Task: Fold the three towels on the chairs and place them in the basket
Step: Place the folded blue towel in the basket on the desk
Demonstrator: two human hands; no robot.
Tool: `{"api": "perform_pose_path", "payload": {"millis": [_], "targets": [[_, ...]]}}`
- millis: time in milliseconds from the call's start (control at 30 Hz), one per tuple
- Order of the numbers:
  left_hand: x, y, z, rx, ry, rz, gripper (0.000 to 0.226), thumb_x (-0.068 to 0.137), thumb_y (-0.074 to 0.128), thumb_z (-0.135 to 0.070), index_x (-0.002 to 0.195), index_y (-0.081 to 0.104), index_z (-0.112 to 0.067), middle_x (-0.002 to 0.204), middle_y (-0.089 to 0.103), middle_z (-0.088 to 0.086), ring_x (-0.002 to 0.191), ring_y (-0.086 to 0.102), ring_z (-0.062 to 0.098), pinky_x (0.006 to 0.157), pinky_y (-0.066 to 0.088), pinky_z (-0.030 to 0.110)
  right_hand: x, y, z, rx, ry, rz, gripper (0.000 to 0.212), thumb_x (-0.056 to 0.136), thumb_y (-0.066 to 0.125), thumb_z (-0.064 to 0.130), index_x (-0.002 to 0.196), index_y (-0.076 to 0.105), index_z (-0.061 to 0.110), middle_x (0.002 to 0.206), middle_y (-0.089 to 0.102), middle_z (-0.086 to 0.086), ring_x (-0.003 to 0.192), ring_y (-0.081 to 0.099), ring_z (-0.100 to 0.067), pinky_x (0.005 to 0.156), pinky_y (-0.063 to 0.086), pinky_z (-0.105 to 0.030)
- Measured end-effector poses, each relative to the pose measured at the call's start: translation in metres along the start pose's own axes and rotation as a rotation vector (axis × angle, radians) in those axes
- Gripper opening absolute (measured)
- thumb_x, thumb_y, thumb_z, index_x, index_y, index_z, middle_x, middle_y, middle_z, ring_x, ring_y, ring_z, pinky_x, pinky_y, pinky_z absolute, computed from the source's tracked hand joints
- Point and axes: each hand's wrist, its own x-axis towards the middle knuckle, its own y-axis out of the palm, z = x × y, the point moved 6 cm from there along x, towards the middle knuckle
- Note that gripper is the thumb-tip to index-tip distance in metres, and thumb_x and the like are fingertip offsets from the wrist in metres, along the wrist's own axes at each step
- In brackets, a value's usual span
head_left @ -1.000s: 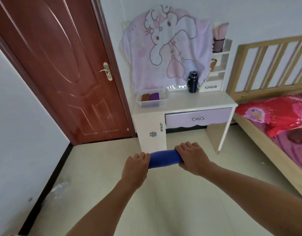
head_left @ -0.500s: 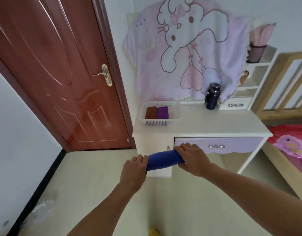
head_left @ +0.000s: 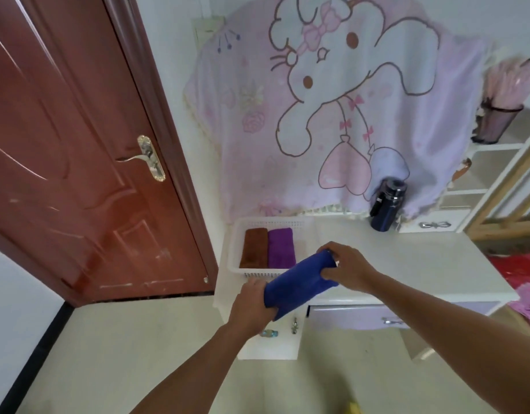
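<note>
The blue towel (head_left: 299,283), folded, is being held tilted over the counter (head_left: 421,264) edge, at the basket (head_left: 236,249) rim. The left hand (head_left: 251,303) is gripping its lower end, arm stretched forward, while the right hand (head_left: 347,265) is pinching the raised far end. A brown towel (head_left: 254,248) and a purple towel (head_left: 281,248) are lying side by side inside the basket.

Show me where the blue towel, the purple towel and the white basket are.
blue towel (head_left: 299,283), head view, middle of the folded cloth.
purple towel (head_left: 281,248), head view, centre of its top face.
white basket (head_left: 257,274), head view, perforated front wall.
</note>
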Motion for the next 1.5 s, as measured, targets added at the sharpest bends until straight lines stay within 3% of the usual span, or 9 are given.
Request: {"api": "perform_pose_path", "payload": {"millis": [100,233,433,667,767,1000,1167,1333,1500], "targets": [[0.045,0.010,-0.007,-0.184,-0.090,0.029,0.035,0.074,0.072,-0.014,0.102,0.052,-0.020,0.090,0.062,-0.006,0.083,0.062,0.015,0.072,0.053,0.026,0.058,-0.014,-0.018,0.123,0.078,0.004,0.033,0.074,0.066,0.013,0.106,0.061,0.021,0.084,0.064,0.003,0.077,0.059,-0.015,0.062,0.044,-0.022],[0.110,0.036,-0.013,-0.340,-0.192,0.030,0.043,0.070,0.077,-0.016,0.103,0.049,-0.019,0.096,0.061,-0.004,0.088,0.062,0.016,0.079,0.055,0.031,0.142,-0.025,-0.052,0.247,0.135,0.041,0.033,0.078,0.063,0.013,0.111,0.064,0.017,0.094,0.067,-0.001,0.087,0.062,-0.020,0.068,0.047,-0.025],[0.188,0.092,-0.015,-0.354,-0.429,0.083,0.037,0.076,0.074,-0.024,0.105,0.051,-0.017,0.102,0.060,-0.001,0.096,0.061,0.020,0.083,0.052,0.031,0.253,-0.019,-0.084,0.106,0.057,0.190,0.025,0.080,0.064,0.010,0.104,0.066,0.016,0.091,0.063,0.000,0.087,0.059,-0.020,0.068,0.046,-0.028],[0.217,0.133,-0.002,-0.097,-0.620,0.131,0.039,0.081,0.065,-0.038,0.110,0.050,-0.016,0.103,0.063,0.000,0.094,0.062,0.021,0.083,0.051,0.033,0.316,0.040,-0.114,-0.155,0.035,0.452,0.040,0.081,0.063,0.012,0.120,0.061,0.017,0.117,0.063,-0.005,0.096,0.059,-0.021,0.083,0.051,-0.035],[0.225,0.139,0.005,0.052,-0.629,0.169,0.036,0.084,0.061,-0.041,0.108,0.050,-0.017,0.105,0.063,0.002,0.097,0.060,0.024,0.087,0.049,0.035,0.324,0.058,-0.112,-0.290,-0.038,0.502,0.044,0.081,0.060,0.016,0.125,0.057,0.022,0.119,0.062,-0.003,0.100,0.060,-0.023,0.078,0.050,-0.033],[0.220,0.136,-0.008,0.341,-0.399,0.015,0.044,0.090,0.057,-0.032,0.129,0.042,-0.021,0.121,0.047,0.002,0.109,0.044,0.021,0.094,0.038,0.033,0.320,0.083,-0.103,-0.718,-0.160,0.577,0.026,0.082,0.053,0.011,0.108,0.052,0.012,0.104,0.061,-0.008,0.088,0.060,-0.027,0.065,0.043,-0.032],[0.219,0.143,-0.004,0.369,-0.242,0.165,0.041,0.101,0.035,-0.035,0.140,0.039,-0.024,0.128,0.041,0.004,0.110,0.044,0.022,0.095,0.039,0.035,0.324,0.073,-0.090,-0.814,-0.283,0.512,0.024,0.083,0.055,0.011,0.106,0.051,0.012,0.101,0.060,-0.007,0.078,0.054,-0.024,0.061,0.036,-0.032],[0.218,0.141,-0.002,0.451,-0.186,0.239,0.042,0.101,0.031,-0.040,0.138,0.042,-0.024,0.125,0.042,0.004,0.108,0.042,0.021,0.095,0.037,0.036,0.298,0.075,-0.075,-0.901,-0.702,0.331,0.037,0.053,0.077,0.002,0.086,0.061,0.011,0.084,0.057,-0.009,0.078,0.056,-0.027,0.047,0.037,-0.031],[0.205,0.141,-0.004,0.475,-0.076,0.289,0.042,0.103,0.022,-0.045,0.121,0.057,-0.028,0.108,0.045,-0.001,0.098,0.039,0.018,0.090,0.035,0.036,0.291,0.096,-0.105,-0.818,-0.520,0.556,0.037,0.088,0.053,0.002,0.124,0.051,0.010,0.121,0.052,-0.012,0.112,0.048,-0.028,0.079,0.044,-0.036]]}}
